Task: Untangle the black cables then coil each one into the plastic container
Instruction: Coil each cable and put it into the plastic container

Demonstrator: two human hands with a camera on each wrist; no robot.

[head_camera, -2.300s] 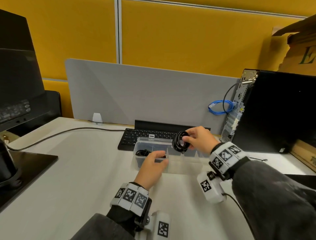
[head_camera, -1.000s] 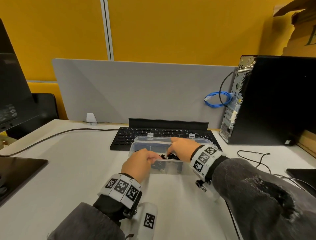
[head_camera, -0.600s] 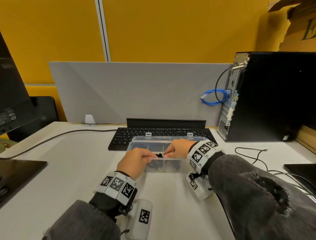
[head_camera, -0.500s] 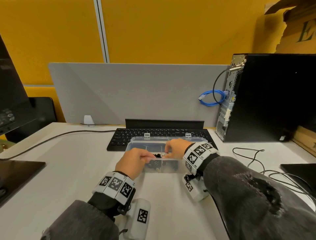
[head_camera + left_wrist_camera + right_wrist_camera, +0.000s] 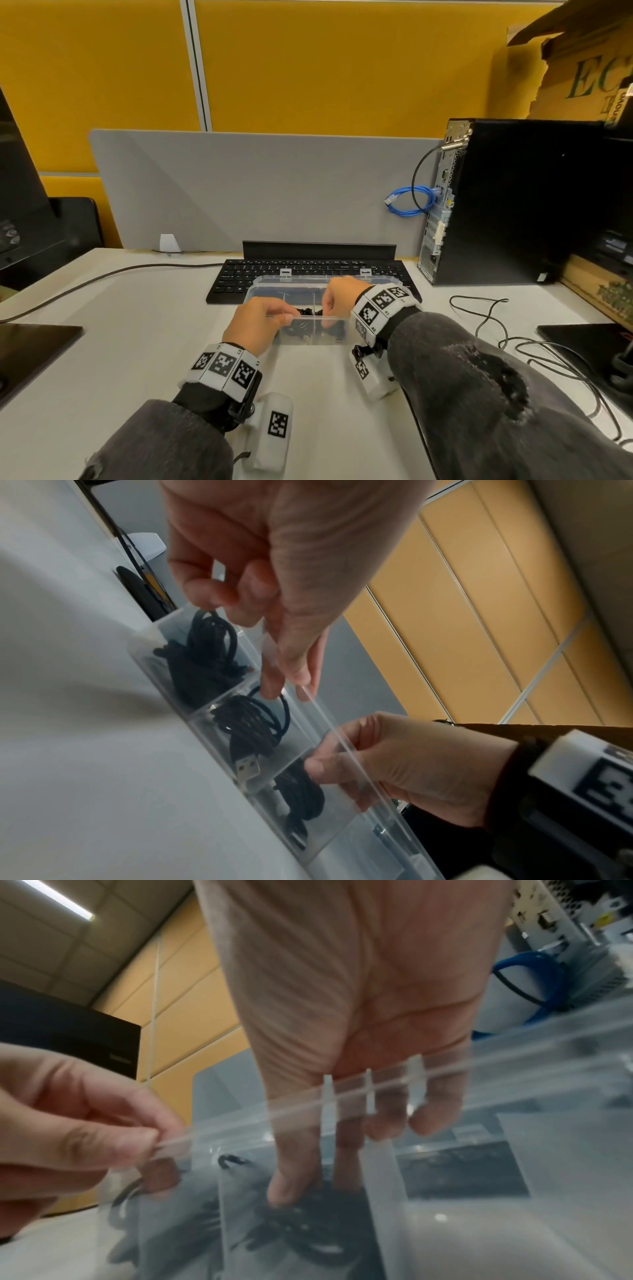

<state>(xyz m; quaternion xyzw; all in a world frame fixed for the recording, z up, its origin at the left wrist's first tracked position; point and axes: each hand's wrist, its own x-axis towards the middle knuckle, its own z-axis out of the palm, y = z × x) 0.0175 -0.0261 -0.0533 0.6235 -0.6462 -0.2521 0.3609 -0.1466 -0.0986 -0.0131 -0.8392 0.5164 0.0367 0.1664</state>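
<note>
Your left hand [image 5: 274, 569] pinches the light plastic container [image 5: 310, 337] rim while your right hand [image 5: 349, 1015] fingers press a springy black cable coil [image 5: 250, 721] down, grasping nothing.

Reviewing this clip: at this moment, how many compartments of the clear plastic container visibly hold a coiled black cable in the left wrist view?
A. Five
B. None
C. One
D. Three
D: the left wrist view shows three neighbouring compartments of the plastic container, each holding a coiled black cable: with its USB plug showing, and, where the right hand reaches in.
</note>
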